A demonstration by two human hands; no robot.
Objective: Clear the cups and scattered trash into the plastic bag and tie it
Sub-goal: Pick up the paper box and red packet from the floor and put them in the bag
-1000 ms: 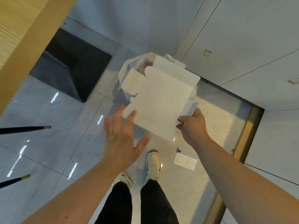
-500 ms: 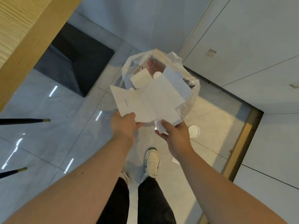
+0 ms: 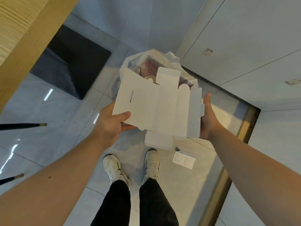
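So a flattened white cardboard box (image 3: 156, 108), unfolded with its flaps and creases showing, is held between both hands. Its left edge is pinched by the left hand (image 3: 112, 126), thumb on top; the right edge is pressed by the right hand (image 3: 207, 116), open-palmed. Just beyond the hands, a white plastic bag (image 3: 130, 62) sits open on the floor.

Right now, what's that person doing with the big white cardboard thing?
A person is standing over an open plastic bag on the floor, holding a flattened white cardboard box above it. The left hand pinches one edge, and the right hand supports the other side with an open palm. The bag already has some trash inside and is not tied. A small paper leaflet lies on the floor by the right shoe.
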